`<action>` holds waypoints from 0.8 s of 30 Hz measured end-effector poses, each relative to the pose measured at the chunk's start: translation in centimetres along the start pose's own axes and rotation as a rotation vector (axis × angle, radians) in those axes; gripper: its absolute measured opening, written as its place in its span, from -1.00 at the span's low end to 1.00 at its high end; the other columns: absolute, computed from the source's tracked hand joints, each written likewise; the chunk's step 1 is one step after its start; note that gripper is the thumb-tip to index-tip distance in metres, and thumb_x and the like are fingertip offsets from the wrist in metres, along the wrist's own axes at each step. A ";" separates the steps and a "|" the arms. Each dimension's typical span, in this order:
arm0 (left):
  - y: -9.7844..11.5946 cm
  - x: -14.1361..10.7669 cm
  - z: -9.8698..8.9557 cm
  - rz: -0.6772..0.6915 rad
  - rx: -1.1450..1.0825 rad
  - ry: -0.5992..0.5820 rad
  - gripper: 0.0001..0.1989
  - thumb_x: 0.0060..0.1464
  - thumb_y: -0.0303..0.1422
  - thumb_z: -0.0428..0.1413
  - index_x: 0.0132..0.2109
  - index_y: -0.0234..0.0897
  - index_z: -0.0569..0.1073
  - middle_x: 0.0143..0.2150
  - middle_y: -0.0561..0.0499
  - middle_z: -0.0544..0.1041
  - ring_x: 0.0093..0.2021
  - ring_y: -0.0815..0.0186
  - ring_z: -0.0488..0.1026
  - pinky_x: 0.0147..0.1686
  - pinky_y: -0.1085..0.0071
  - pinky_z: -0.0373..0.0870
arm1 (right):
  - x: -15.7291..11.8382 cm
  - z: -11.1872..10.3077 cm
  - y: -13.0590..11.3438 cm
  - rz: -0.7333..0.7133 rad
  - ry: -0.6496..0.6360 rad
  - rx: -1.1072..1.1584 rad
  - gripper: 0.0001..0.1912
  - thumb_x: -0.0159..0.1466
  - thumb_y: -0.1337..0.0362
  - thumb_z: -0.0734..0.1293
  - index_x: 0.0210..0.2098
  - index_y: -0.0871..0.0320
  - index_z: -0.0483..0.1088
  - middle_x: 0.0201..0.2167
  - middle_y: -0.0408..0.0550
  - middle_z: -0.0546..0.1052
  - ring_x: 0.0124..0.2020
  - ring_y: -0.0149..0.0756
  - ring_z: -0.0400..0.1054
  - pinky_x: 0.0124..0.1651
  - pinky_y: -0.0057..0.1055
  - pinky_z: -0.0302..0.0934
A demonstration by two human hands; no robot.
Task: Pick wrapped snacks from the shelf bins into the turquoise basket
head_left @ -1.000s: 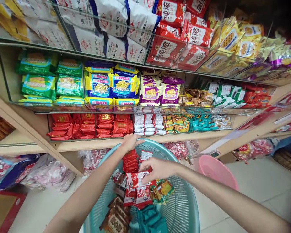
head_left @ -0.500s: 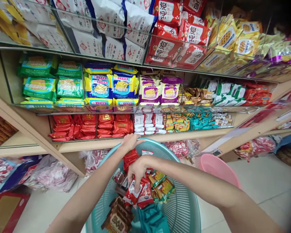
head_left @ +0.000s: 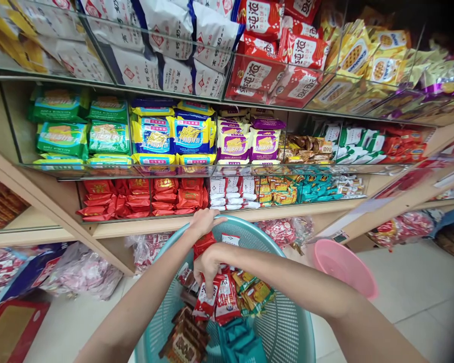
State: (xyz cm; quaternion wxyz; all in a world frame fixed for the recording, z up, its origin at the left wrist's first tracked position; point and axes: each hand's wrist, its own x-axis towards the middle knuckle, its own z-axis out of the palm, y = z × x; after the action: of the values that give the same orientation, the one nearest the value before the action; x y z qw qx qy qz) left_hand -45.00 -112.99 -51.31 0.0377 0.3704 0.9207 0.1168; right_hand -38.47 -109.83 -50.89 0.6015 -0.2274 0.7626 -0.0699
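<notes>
A teal plastic basket [head_left: 291, 302] with perforated walls stands below the shelves. My left hand [head_left: 205, 222] is closed over its far rim. Down inside the basket, my right hand [head_left: 208, 266] has its fingers closed on a red-and-white biscuit packet [head_left: 206, 302]; its fingertips are partly hidden. Another red-and-white packet [head_left: 227, 302] lies beside it. Around them are yellow-green packets [head_left: 254, 292], teal packets [head_left: 242, 342], brown packets [head_left: 185, 337] and red packets [head_left: 204, 244], the last partly behind my right hand.
Glass-fronted shelves hold green biscuit packs [head_left: 62, 136], yellow-and-blue packs [head_left: 153, 133] and a low row of red packs [head_left: 139, 199]. A pink basin [head_left: 344, 267] stands on the floor at the right. Bagged goods [head_left: 85, 272] and a red box [head_left: 17, 327] lie at the left.
My right hand has shifted slightly left, its fingers drawn in more at the red-and-white packet. My left hand stays on the basket's rim.
</notes>
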 end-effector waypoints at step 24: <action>0.0 -0.1 0.0 0.008 0.005 0.005 -0.27 0.07 0.18 -0.39 -0.17 -0.18 0.50 -0.23 -0.18 0.58 -0.18 0.05 0.52 -0.24 0.27 0.34 | -5.5 8.1 1.6 -0.106 0.971 -0.086 -0.31 0.13 0.15 0.35 0.20 0.17 0.11 0.01 0.15 0.42 -0.06 -0.04 0.35 -0.13 -0.23 0.26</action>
State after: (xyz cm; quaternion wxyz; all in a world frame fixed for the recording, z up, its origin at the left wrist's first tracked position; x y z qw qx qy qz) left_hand -44.92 -113.09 -51.30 0.0342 0.3739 0.9196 0.1157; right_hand -30.30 -104.67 -48.83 0.1620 -0.2315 0.9446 -0.1669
